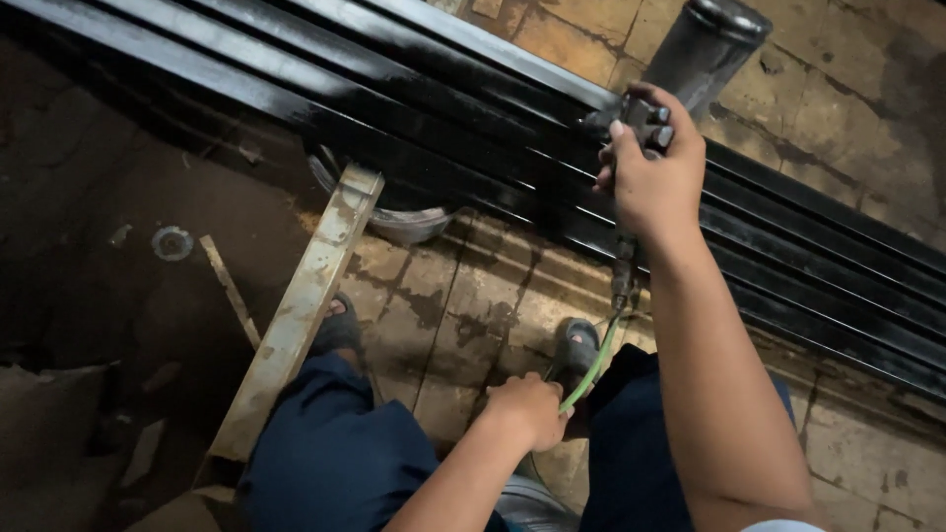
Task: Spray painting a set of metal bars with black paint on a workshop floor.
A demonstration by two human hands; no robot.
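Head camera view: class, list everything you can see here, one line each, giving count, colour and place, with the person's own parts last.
Spray gun: one, dark grey with cup on top, upper right, over the bars.
Metal bars: several, glossy black, lying side by side diagonally across the top.
Hose: one, green, hanging from the gun.
Plank: one, pale and stained, lower left, propping the bars.
Floor: brown stained tiles.
Sandals: two, dark, centre.
Trousers: navy, bottom.
Left hand: holds the hose.
Right hand: grips the gun.

Spray gun (645,128) over bars (414,118); plank (296,315) left of feet.
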